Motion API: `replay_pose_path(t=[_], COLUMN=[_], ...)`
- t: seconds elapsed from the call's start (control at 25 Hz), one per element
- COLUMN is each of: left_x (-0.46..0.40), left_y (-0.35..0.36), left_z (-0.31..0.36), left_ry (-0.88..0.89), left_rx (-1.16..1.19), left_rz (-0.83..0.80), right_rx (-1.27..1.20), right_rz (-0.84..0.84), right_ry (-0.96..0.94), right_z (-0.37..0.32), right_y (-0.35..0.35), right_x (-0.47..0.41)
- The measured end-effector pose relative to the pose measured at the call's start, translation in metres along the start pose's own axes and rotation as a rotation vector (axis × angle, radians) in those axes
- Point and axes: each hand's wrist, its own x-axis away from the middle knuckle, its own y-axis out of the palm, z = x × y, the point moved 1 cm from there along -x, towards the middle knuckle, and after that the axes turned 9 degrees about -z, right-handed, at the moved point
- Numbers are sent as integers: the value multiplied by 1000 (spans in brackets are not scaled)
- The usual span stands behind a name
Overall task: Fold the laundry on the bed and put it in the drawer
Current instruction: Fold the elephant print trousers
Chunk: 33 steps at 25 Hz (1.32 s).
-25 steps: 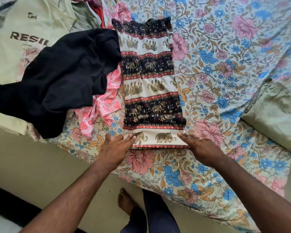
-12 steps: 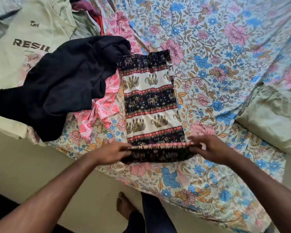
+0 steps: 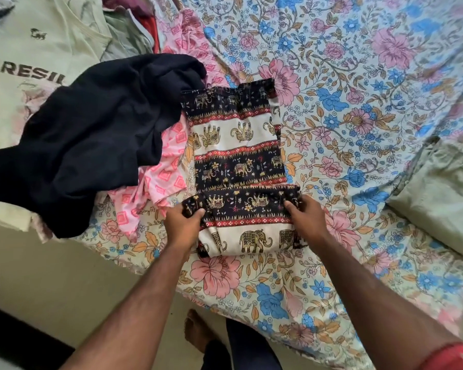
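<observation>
My left hand (image 3: 183, 222) and my right hand (image 3: 309, 218) both hold the elephant-print cloth in black, cream and red bands (image 3: 238, 145), which lies in the middle of the frame on the floral bedsheet with pink and blue flowers (image 3: 358, 102). The near end of the cloth is turned over onto itself, so a folded strip lies across its lower part. My left fingers (image 3: 195, 213) are curled and pinch the left corner of this strip. My right fingers (image 3: 292, 204) are curled over the right corner and grip it.

The left edge of the cloth touches a crumpled pink patterned garment (image 3: 155, 182), and over that lies a big dark navy garment (image 3: 91, 145), which reaches the far left corner of the cloth. A pale green T-shirt with brown letters (image 3: 38, 57) is in the upper left of the frame. The right edge of the cloth has only bare sheet beside it, open up to a folded pale green fabric (image 3: 439, 198) at the right border. The edge of the bed runs under my forearms, with the beige floor (image 3: 51, 276) at lower left.
</observation>
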Motion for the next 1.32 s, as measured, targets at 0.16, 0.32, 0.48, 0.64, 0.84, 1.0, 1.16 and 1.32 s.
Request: replay_pose_path(t=[0.16,0.32,0.48,0.64,0.84,1.0,1.16,1.32], left_x=[-15,-45,-81,-117,-151,-164,-173,-182], left_y=[-2,2,21,36,39,39,29,24], left_z=[15,47,86,120,150,168,181,182], left_ry=[138,252,204,128,172,191,256,436], left_rx=[-120,-270,-294,-224,-256,-185,-225,-162], left_rz=[155,140,95,110,200,250,304,212], right_rx=[77,168,198,195,355,357,307,324], right_rz=[55,123,60,76,346,310,338,453], right_ry=[-85,-203,-227,-211,-229,-211,-253,-291], right_z=[-14,-61,-112,-150,-192,-206,-209,-212], right_y=[-11,-21,-11,-2,9,23,17,2], right_x=[-7,-40,-82,-132,-172,-186,-196,-195])
